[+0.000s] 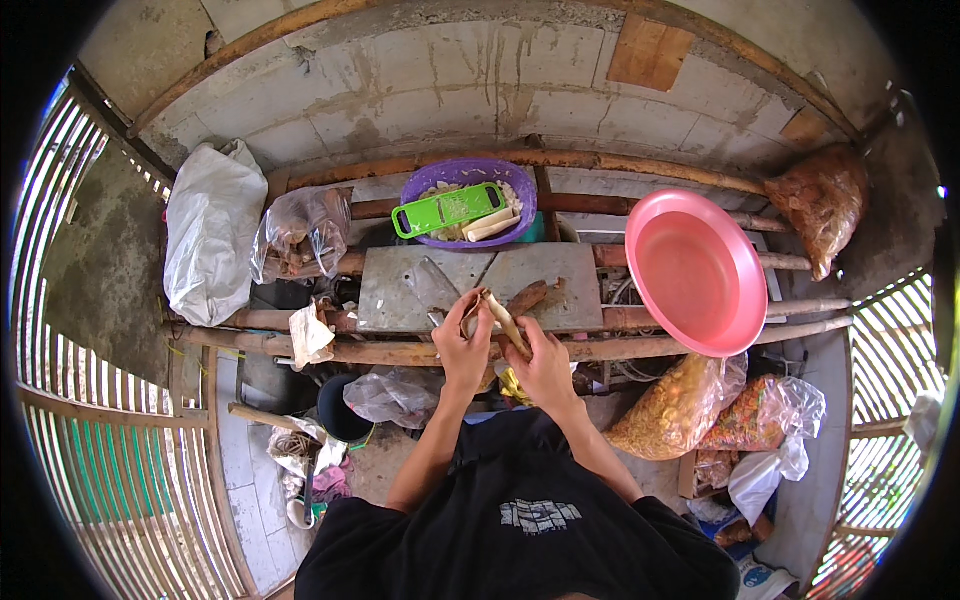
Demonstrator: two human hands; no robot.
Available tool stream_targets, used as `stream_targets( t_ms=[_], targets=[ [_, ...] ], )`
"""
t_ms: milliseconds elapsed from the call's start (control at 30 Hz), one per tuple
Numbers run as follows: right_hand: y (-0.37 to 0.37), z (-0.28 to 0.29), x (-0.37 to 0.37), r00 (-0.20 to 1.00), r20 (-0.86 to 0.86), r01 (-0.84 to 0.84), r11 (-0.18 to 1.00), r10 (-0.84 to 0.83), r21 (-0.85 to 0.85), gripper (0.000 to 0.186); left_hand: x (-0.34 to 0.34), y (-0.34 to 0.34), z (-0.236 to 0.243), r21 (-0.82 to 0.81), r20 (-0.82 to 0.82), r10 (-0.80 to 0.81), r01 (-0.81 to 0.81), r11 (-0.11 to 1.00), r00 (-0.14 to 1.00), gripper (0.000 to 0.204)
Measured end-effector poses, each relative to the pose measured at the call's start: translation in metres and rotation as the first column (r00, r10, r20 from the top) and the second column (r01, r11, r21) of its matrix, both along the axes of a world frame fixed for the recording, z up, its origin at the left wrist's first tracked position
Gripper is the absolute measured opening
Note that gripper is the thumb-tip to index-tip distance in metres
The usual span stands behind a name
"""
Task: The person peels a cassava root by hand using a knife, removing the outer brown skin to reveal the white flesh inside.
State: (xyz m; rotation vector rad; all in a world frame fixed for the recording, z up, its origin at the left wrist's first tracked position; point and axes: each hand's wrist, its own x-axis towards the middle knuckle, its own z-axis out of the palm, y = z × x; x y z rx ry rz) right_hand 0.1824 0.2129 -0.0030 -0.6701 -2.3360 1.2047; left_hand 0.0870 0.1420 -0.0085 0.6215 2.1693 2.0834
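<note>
My left hand (462, 345) and my right hand (541, 362) are together in front of me, both gripping one long pale root (503, 318) with brown peel hanging off it. Under my right hand some yellowish peel scraps (513, 385) show. Just beyond the hands lies a grey metal sheet (400, 290) on wooden poles, with a knife blade (432, 283) and brown peel pieces (530, 296) on it. Whether either hand also holds a blade is hidden.
A purple basin (425, 185) with pale slices and a green slicer (447, 208) stands behind the sheet. A pink basin (695, 270) sits at right. Filled plastic bags (680, 405) lie at right, white and clear bags (212, 230) at left. Slatted walls enclose both sides.
</note>
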Motion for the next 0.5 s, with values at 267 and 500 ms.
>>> stream_targets(
  t_ms=[267,500],
  targets=[
    [0.0034,-0.0031,0.0002,0.999,-0.039,0.025,0.952,-0.013,0.306,0.036,-0.0068,-0.0064,0.0049,-0.032,-0.042,-0.064,0.062,0.998,0.997,0.022],
    [-0.0002,-0.0012,0.0002,0.992,-0.046,0.123,0.785,-0.120,0.607,0.049,-0.0058,-0.0051,0.0011,0.050,0.062,-0.016,0.013,0.999,0.998,0.018]
  ],
)
